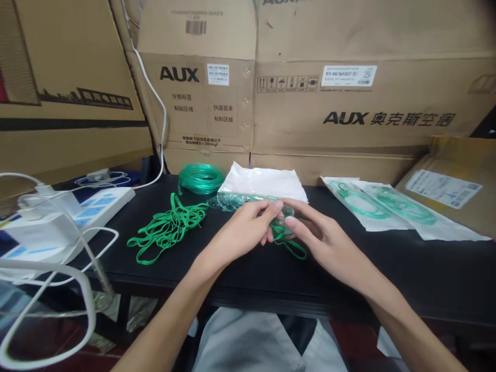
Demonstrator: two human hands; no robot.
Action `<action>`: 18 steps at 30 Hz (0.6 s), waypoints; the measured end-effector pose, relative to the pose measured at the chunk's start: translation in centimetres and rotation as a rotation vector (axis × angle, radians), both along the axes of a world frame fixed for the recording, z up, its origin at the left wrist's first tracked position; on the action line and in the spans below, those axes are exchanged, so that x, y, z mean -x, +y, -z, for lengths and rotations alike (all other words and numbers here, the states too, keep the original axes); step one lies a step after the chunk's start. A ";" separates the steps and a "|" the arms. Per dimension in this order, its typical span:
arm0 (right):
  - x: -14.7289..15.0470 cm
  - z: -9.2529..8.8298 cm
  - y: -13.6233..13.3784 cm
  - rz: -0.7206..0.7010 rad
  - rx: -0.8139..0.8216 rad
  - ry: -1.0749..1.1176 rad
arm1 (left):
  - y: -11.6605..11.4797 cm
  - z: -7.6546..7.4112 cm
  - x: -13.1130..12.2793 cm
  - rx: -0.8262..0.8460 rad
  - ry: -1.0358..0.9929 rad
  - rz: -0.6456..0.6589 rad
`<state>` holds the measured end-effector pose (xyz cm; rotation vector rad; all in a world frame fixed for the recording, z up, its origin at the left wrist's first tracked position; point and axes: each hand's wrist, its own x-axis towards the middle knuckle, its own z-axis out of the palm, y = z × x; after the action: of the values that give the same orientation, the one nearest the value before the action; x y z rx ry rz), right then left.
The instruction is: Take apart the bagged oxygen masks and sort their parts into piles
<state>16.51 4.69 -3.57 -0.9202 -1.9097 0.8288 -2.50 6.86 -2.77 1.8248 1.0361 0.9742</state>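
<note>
My left hand (248, 225) and my right hand (315, 230) meet over the front middle of the black table, fingers closed around a small clear plastic mask (287, 213). A green elastic strap (295, 249) hangs from between them onto the table. Just behind my left hand lie several clear greenish plastic pieces (230, 201), in front of a white sheet or bag (263, 183). A tangle of green elastic straps (168, 230) sits to the left, with a coil of green tubing (201, 178) behind it.
Two flat packs with green tubing (362, 201) (406, 206) lie at the right, beside a cardboard box (453, 181). White power strips (96, 206) with plugs and cables crowd the left. Large cardboard panels (294, 113) stand along the back of the table (349, 279).
</note>
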 end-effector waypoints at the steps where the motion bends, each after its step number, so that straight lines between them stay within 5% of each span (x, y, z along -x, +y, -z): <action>1: 0.3 0.1 -0.2 0.019 -0.006 0.001 | 0.0 0.2 -0.4 0.007 -0.041 -0.014; 6: 1.4 0.4 -0.8 0.127 -0.075 -0.031 | -0.4 0.8 -1.7 -0.007 -0.137 -0.018; 18: -4.3 -1.4 1.2 0.246 0.002 -0.068 | -0.7 -0.4 -0.2 -0.250 0.267 -0.116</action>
<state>20.76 5.87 -2.14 -1.1698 -1.8072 0.6606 -2.35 6.12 -2.40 2.1647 1.2379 0.9821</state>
